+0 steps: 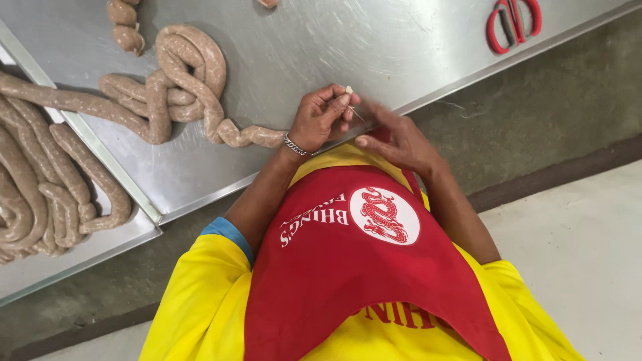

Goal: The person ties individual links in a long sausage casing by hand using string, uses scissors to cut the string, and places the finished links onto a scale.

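A small pale stick [350, 90], thin and pointed like a toothpick or a pricking pin, is pinched between the fingertips of the left hand [322, 117] at the near edge of the steel tabletop [374, 47]. The left grip is closed on this stick; its pale blunt end is seen above the fingertips, and a fine point seems to run down and to the right, toward the right hand [394, 142]. The right hand is held just beside the left one, with its fingers partly curled and slightly blurred; whether anything is gripped in it cannot be told, but nothing is seen in it.

The long axis of the stick is tilted, from upper left to lower right. The end of the sausage rope [251, 136] lies just to the left of the left wrist, where a metal bracelet [294, 146] is worn, so the left hand is clearly the nearer one to the sausage. From there the rope is led away to the left and coiled in loops [190, 73] on the tabletop. The sausage is pale pinkish-brown, with a smooth casing and twisted links.

More sausage is piled in a steel tray [100, 244] at the far left. Red-handled scissors [511, 23] are lying well apart, at the far right of the tabletop. A red apron [348, 267] over a yellow shirt [194, 307] is worn by the person.
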